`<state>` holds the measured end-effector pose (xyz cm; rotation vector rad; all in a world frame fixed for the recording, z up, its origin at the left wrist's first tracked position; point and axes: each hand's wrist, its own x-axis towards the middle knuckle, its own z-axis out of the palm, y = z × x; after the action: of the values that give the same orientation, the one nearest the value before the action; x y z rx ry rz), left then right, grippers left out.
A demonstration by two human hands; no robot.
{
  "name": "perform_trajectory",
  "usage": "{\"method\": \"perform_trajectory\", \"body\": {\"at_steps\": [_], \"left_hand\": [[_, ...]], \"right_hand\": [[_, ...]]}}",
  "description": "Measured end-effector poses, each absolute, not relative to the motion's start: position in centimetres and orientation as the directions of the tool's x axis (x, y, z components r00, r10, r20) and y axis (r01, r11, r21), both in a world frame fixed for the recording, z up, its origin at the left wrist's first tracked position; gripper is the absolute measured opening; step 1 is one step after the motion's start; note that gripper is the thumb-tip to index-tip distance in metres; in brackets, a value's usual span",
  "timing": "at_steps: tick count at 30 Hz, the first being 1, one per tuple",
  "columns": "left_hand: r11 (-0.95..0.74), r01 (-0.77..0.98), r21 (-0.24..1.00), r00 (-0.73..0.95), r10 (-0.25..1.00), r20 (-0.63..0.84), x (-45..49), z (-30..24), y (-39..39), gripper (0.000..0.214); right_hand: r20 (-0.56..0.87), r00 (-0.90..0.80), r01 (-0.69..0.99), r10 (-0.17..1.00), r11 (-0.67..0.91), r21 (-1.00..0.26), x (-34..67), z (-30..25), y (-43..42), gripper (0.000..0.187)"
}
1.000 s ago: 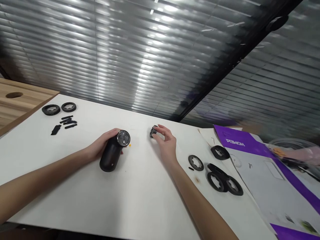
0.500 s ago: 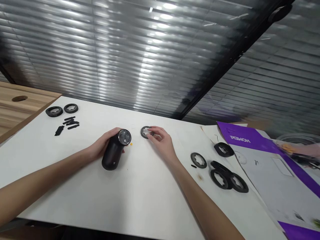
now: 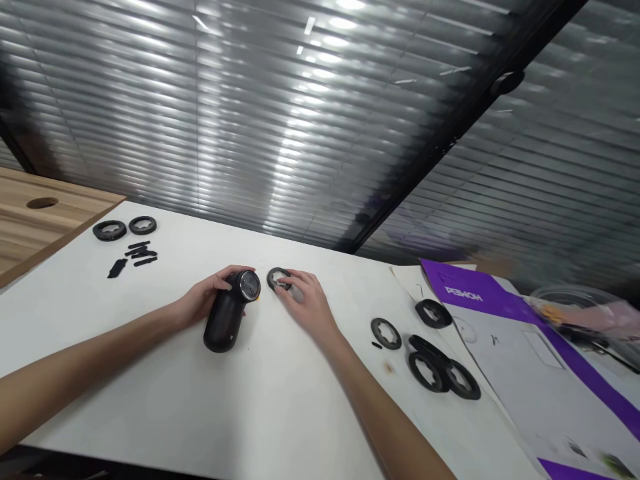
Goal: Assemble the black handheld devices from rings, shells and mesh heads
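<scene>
A black fabric shaver [image 3: 223, 325] with a round perforated metal head [image 3: 249, 286] is in my left hand [image 3: 204, 297], whose fingers wrap round its body behind the head. The shaver leans, with its head toward the upper right. Just right of that head, my right hand [image 3: 306, 303] pinches a black ring with a notched inner edge [image 3: 273, 279] between thumb and fingers. A small gap separates ring and shaver head. A tiny yellow bit [image 3: 258, 299] shows beside the head, partly hidden.
Two black rings [image 3: 143, 225] and several thin black pieces [image 3: 142, 253] lie at the far left. More rings [image 3: 386, 333] lie on the right, near a purple and white printed sheet [image 3: 520, 353]. Metal blinds [image 3: 240, 120] stand behind the white table [image 3: 280, 427].
My right hand has brought the ring leftward, closer to the shaver's head. My left hand keeps its grip on the shaver. The view has shifted slightly.
</scene>
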<state>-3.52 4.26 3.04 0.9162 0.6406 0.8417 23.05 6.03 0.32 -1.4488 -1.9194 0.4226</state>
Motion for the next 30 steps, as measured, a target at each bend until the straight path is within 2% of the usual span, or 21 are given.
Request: {"method": "perform_trajectory", "body": {"at_steps": [3, 7, 9, 11, 13, 15, 18, 21, 24, 25, 27, 30], "left_hand": [[0.319, -0.299, 0.899, 0.522, 0.843, -0.125, -3.5, 2.7, 4.3, 0.056], [0.245, -0.185, 0.952, 0.486, 0.864, -0.128, -3.4, 2.5, 4.1, 0.057], [0.191, -0.188, 0.963, 0.478, 0.875, -0.08, -3.4, 2.3, 4.1, 0.06], [0.136, -0.23, 0.964, 0.462, 0.887, -0.015, -3.3, 2.1, 4.1, 0.063], [0.079, -0.261, 0.962, 0.427, 0.903, 0.042, -3.4, 1.7, 4.3, 0.064], [0.011, -0.281, 0.96, 0.371, 0.923, 0.098, -3.4, 1.2, 4.5, 0.059], [-0.084, -0.307, 0.948, 0.277, 0.945, 0.173, -3.4, 0.6, 4.6, 0.055], [-0.138, -0.26, 0.956, 0.181, 0.965, 0.189, -3.1, 0.4, 4.5, 0.055], [-0.107, -0.235, 0.966, 0.122, 0.983, 0.139, -2.8, 0.5, 4.5, 0.057], [-0.08, -0.246, 0.966, 0.123, 0.986, 0.113, -2.8, 0.5, 4.6, 0.058], [-0.046, -0.271, 0.961, 0.151, 0.984, 0.09, -2.7, 0.4, 4.7, 0.061], [-0.086, -0.283, 0.955, 0.195, 0.97, 0.145, -2.6, 0.3, 4.7, 0.065]], "right_hand": [[0.375, -0.157, 0.685, 0.914, 0.374, -0.625, 23.0, 0.7, 5.7, 0.019], [0.519, -0.095, 0.594, 0.849, 0.467, -0.655, 22.5, 1.2, 5.0, 0.019], [0.508, -0.075, 0.518, 0.858, 0.469, -0.716, 21.8, 1.4, 4.2, 0.022], [0.382, -0.116, 0.4, 0.917, 0.395, -0.827, 20.8, 1.6, 3.2, 0.029], [0.188, -0.207, 0.283, 0.96, 0.243, -0.928, 19.7, 1.9, 2.0, 0.039], [0.022, -0.308, 0.217, 0.951, 0.093, -0.972, 18.9, 2.0, 1.1, 0.046], [-0.065, -0.394, 0.178, 0.917, 0.007, -0.984, 18.3, 2.0, 0.4, 0.058], [0.0, -0.414, 0.183, 0.91, 0.083, -0.98, 18.3, 1.6, 0.2, 0.078], [0.087, -0.432, 0.28, 0.897, 0.225, -0.933, 18.3, 1.1, 0.0, 0.1], [0.122, -0.445, 0.315, 0.887, 0.283, -0.906, 18.3, 1.0, -0.1, 0.101], [0.215, -0.478, 0.364, 0.852, 0.414, -0.834, 18.2, 0.6, -0.2, 0.091], [0.349, -0.518, 0.408, 0.781, 0.584, -0.702, 18.2, 0.3, -0.3, 0.077]]}}
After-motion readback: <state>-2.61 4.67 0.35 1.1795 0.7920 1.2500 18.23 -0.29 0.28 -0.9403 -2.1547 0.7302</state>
